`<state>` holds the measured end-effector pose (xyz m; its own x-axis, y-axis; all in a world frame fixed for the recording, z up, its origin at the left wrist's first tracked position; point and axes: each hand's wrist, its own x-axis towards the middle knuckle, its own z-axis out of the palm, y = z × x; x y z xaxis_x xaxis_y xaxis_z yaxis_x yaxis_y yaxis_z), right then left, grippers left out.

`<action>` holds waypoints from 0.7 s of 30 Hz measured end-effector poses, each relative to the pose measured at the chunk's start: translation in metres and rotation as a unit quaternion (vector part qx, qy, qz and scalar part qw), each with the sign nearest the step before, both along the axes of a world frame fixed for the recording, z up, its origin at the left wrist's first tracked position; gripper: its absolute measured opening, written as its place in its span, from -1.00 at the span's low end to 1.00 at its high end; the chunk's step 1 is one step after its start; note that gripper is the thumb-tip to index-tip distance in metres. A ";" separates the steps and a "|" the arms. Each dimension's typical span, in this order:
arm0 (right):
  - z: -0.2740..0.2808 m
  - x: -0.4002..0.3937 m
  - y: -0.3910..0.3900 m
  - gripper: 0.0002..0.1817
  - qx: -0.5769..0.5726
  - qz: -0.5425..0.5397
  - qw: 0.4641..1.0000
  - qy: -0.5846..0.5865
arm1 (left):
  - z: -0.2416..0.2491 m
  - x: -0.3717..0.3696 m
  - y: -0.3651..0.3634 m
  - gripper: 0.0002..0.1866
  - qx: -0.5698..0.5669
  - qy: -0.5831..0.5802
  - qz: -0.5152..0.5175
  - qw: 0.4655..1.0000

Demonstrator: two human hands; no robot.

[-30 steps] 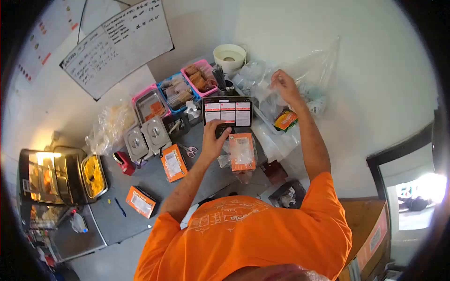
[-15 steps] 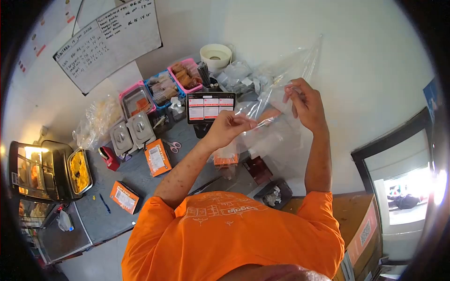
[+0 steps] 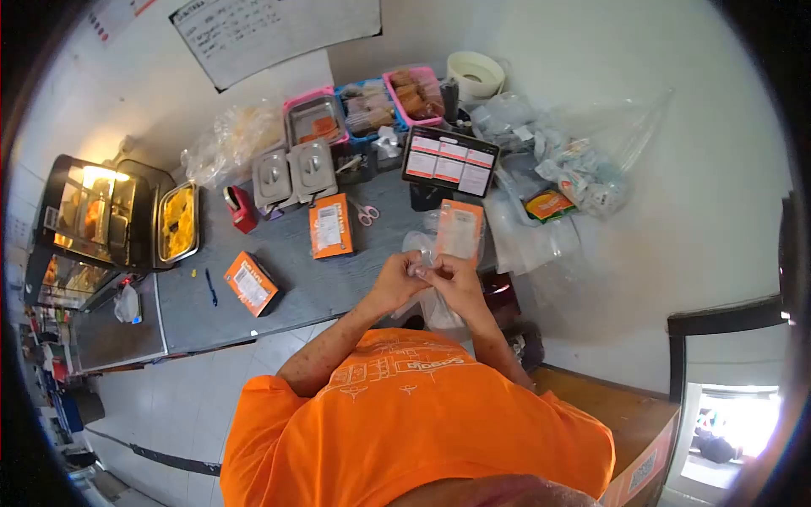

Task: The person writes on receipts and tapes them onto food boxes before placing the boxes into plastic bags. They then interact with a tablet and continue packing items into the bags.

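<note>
Close in front of my chest, a clear plastic bag (image 3: 441, 314) hangs down from my two hands. My left hand (image 3: 395, 286) pinches the bag with its fingers pressed together. Right beside it, almost touching, my right hand (image 3: 459, 289) grips the same plastic with thumb and fingers. Just beyond the hands lies an orange box (image 3: 460, 230) with a white label, at the counter's front edge. Some of the bag's thin plastic runs along the box's left side. The exact edge of the bag between the fingertips is too small to make out.
The dark counter (image 3: 296, 291) carries two more orange boxes (image 3: 330, 226), scissors (image 3: 367, 214) and a red stapler (image 3: 240, 209). A tablet (image 3: 449, 162) stands behind the nearest box. A tray of yellow food (image 3: 178, 223) sits left, by a lit display case (image 3: 93, 207).
Both hands have come down from the raised position at right and drawn together with the clear bag. The view has turned, so the counter appears further right.
</note>
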<state>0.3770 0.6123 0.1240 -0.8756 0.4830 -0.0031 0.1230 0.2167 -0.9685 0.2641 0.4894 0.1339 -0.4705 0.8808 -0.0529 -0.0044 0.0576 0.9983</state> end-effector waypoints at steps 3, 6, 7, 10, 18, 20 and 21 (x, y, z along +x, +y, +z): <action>0.007 -0.011 -0.005 -0.79 0.089 0.007 0.996 -0.024 | 0.015 -0.007 -0.032 -0.90 -0.122 0.105 0.058 0.985; 0.031 -0.018 0.008 -0.80 0.305 -0.091 0.948 -0.027 | -0.033 -0.066 -0.084 -0.80 0.036 0.059 0.207 0.976; 0.031 -0.024 0.009 -0.80 0.304 -0.085 0.949 -0.024 | -0.037 -0.083 -0.102 -0.76 0.063 0.033 0.275 0.959; 0.024 -0.047 -0.014 -0.76 0.379 -0.091 0.921 0.011 | -0.036 -0.110 -0.161 -0.79 0.059 -0.018 0.350 0.935; 0.000 -0.105 -0.126 -0.85 0.053 -0.142 0.985 0.086 | -0.031 -0.119 -0.253 -0.66 0.302 -0.382 0.451 0.748; 0.017 -0.112 -0.161 -0.87 -0.204 -0.111 0.971 0.047 | -0.024 -0.112 -0.267 -0.47 0.240 -0.344 0.460 0.783; 0.022 -0.113 -0.176 -0.85 -0.451 -0.072 0.889 0.002 | -0.024 -0.108 -0.272 -0.47 0.238 -0.344 0.456 0.785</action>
<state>0.2639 0.4365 0.1456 -0.8058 0.3930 -0.4430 0.0819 -0.6669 -0.7406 0.1560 0.2170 0.1104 -0.9216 0.1910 -0.3380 -0.3752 -0.6620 0.6488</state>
